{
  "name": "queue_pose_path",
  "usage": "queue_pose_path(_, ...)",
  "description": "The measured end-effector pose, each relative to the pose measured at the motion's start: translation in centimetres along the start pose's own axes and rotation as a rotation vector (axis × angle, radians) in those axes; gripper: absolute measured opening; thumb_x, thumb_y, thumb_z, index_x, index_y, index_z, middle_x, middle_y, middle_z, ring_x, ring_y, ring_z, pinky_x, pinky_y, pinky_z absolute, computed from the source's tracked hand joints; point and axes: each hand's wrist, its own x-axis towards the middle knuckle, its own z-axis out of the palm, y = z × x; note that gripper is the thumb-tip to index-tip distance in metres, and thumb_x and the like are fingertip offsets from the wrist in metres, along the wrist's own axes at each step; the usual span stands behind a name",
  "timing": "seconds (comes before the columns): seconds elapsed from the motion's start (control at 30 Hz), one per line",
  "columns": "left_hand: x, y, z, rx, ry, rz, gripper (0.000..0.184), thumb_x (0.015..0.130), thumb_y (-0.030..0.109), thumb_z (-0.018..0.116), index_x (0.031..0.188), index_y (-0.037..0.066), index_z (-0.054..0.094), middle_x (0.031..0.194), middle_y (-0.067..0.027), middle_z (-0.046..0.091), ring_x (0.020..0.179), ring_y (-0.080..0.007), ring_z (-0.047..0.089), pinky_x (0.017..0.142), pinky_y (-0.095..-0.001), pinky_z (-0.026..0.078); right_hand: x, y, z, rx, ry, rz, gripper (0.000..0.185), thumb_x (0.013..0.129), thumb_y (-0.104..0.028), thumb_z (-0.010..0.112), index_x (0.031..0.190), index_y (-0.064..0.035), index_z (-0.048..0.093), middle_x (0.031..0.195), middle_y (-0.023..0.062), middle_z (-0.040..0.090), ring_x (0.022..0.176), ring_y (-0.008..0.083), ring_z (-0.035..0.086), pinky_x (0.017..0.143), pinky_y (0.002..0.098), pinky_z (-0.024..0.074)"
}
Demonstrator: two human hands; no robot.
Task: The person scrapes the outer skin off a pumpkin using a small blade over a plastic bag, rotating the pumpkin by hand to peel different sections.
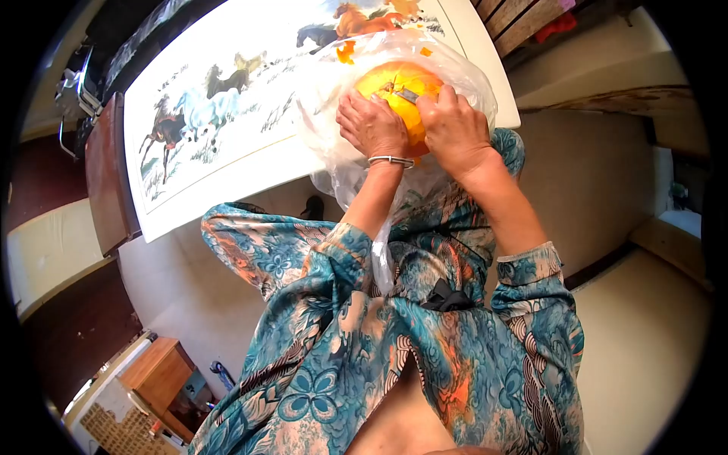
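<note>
An orange pumpkin (408,115) rests in a clear plastic bag (466,72) at the table's near edge, its stem end facing up. Pressed against its left side is my left hand (371,125), fingers bent around it and a bracelet on the wrist. My right hand (455,129) is closed on a small metal-bladed tool (407,95). The tool's blade lies against the pumpkin's top near the stem. Its handle is hidden in my fist, so its exact kind cannot be made out. Orange scraps (346,51) lie on the bag beyond the pumpkin.
The white table (171,216) bears a picture of running horses (208,106). Part of the bag hangs over my lap, above the patterned trousers. A wooden drawer unit (155,371) stands at lower left. Wooden slats (523,23) are at upper right.
</note>
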Motion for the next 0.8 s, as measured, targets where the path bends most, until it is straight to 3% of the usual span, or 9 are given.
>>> queue_pose_path(0.37, 0.2, 0.4, 0.8, 0.003, 0.091, -0.079, 0.039, 0.093, 0.025, 0.052, 0.125, 0.002, 0.049, 0.130, -0.0154, 0.046, 0.121, -0.0349, 0.040, 0.103, -0.0471, 0.031, 0.0, -0.7, 1.8, 0.111, 0.134, 0.081, 0.015, 0.083, -0.012, 0.060, 0.094, -0.0052, 0.067, 0.102, 0.0216, 0.057, 0.090, 0.0362, 0.066, 0.066, 0.0402, 0.0584)
queue_pose_path(0.47, 0.4, 0.7, 1.2, -0.011, 0.087, -0.092, 0.039, 0.093, 0.025, 0.052, 0.125, 0.003, 0.049, 0.132, -0.0151, 0.045, 0.122, -0.0348, 0.040, 0.103, -0.0473, 0.032, 0.0, -0.3, 1.8, 0.067, 0.153, 0.058, 0.025, 0.083, -0.008, 0.059, 0.107, -0.0084, 0.066, 0.099, 0.0176, 0.057, 0.086, 0.0344, 0.066, 0.070, 0.0415, 0.0562)
queue_pose_path(0.67, 0.7, 0.0, 0.8, -0.042, 0.063, 0.002, 0.036, 0.092, 0.023, 0.051, 0.120, 0.001, 0.053, 0.129, -0.0153, 0.047, 0.120, -0.0355, 0.043, 0.102, -0.0467, 0.035, 4.1, 3.9, -0.9, -0.159, -0.051, -0.344, 0.020, 0.084, -0.008, 0.059, 0.103, -0.0112, 0.061, 0.095, 0.0141, 0.056, 0.084, 0.0298, 0.066, 0.068, 0.0402, 0.0558)
queue_pose_path(0.8, 1.8, -1.8, 1.1, -0.145, 0.020, 0.159, 0.035, 0.090, 0.018, 0.054, 0.119, -0.001, 0.054, 0.126, -0.0181, 0.050, 0.119, -0.0360, 0.045, 0.102, -0.0467, 0.035, 6.5, 8.7, -0.4, 0.002, 0.011, -0.612, 0.031, 0.085, -0.005, 0.056, 0.110, -0.0231, 0.058, 0.094, 0.0090, 0.055, 0.089, 0.0283, 0.061, 0.068, 0.0373, 0.0541)
